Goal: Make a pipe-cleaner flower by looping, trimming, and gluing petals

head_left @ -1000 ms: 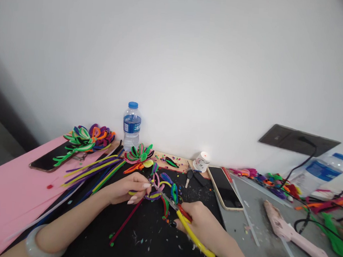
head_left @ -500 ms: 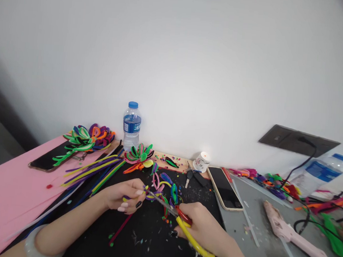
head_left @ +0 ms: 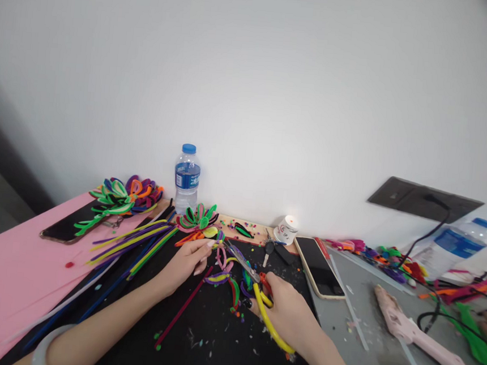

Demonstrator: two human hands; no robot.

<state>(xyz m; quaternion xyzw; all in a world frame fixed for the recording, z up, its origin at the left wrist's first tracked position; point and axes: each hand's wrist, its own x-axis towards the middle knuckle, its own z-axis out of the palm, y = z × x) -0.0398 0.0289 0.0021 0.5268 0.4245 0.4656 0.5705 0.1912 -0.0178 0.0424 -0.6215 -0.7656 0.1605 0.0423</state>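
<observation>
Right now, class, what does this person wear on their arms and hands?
Both forearms are bare, with no sleeves in view. The left arm carries a pale, smooth bangle at the wrist. The left hand has long, light-painted nails. The right hand shows no ring or watch.

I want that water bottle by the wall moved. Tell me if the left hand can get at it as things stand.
Probably yes. The left hand pinches only a pipe cleaner piece, and the water bottle stands upright beyond it. Only a low pipe cleaner flower lies between, easy to reach over.
</observation>
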